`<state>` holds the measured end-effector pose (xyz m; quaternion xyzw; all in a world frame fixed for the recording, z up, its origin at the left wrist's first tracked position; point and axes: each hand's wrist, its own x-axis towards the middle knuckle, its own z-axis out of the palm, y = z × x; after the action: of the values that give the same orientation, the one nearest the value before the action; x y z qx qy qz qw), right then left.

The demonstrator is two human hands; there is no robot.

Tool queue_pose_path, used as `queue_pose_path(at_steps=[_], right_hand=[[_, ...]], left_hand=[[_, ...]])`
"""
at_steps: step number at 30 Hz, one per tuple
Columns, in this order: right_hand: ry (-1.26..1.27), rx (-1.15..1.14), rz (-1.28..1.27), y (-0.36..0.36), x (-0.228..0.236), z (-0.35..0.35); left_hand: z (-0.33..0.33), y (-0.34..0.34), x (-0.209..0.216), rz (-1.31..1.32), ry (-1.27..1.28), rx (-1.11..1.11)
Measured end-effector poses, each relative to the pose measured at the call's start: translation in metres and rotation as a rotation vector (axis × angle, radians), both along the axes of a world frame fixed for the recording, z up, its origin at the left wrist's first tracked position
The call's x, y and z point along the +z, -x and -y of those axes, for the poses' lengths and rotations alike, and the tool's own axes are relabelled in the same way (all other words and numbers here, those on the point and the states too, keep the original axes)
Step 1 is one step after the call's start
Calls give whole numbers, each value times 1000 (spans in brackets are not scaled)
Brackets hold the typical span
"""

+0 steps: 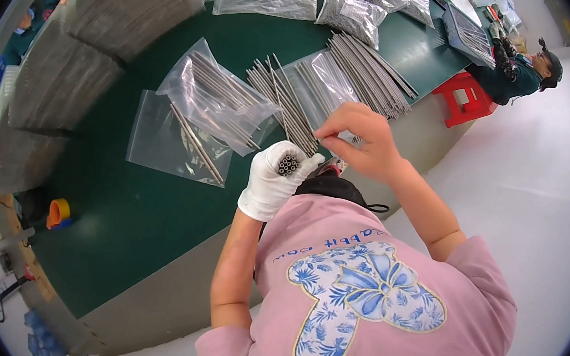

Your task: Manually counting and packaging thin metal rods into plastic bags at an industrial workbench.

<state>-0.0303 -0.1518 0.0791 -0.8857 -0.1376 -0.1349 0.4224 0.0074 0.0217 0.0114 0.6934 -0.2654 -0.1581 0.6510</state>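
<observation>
L hand in a white fabric glove [268, 183] is curled round a tight bundle of thin grey metal tubes [288, 165], open ends facing up twd the wearer; bundle sits just in front of the pink T-shirt [360, 295], near the table edge. R hand, bare [363, 143], is just beside it on the R, thumb & index tips narrow, close together; can't tell if anything's pinched b/w them.

Beyond the hands, on the dark green tabletop [146, 241]: a loose pile of thin grey tubes [280, 102], a clear flat plastic bag w/ tubes [322, 85] next to it, then a bigger fanned pile of grey tubes [371, 75] to the R. On the L, a crumpled clear bag holding tubes [214, 95] partly overlaps a flat clear plastic sheet or bag [149, 140] w/ a few tubes. Yellow-orange tape roll [58, 213] is well apart, far L.

Far R: a co-worker in dark clothing [521, 77] nr a red plastic stool [464, 98].
</observation>
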Motion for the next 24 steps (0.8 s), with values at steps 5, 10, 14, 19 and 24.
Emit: queue_pose_path(at_steps=[5,10,14,19,24], right_hand=[[-107,6,82,7,9,-15],[-61,11,92,8,8,-20],[-31,3,98,8,7,-22],[-34,24,100,9,4,-23],[-34,32,106,10,5,-23]], left_hand=[[-2,1,2,38,39,-5],[-5,2,4,28,46,-38],[-6,3,4,83,80,-26],[-9,2,2,108,96,-46],[-9,2,4,80,105,-62]])
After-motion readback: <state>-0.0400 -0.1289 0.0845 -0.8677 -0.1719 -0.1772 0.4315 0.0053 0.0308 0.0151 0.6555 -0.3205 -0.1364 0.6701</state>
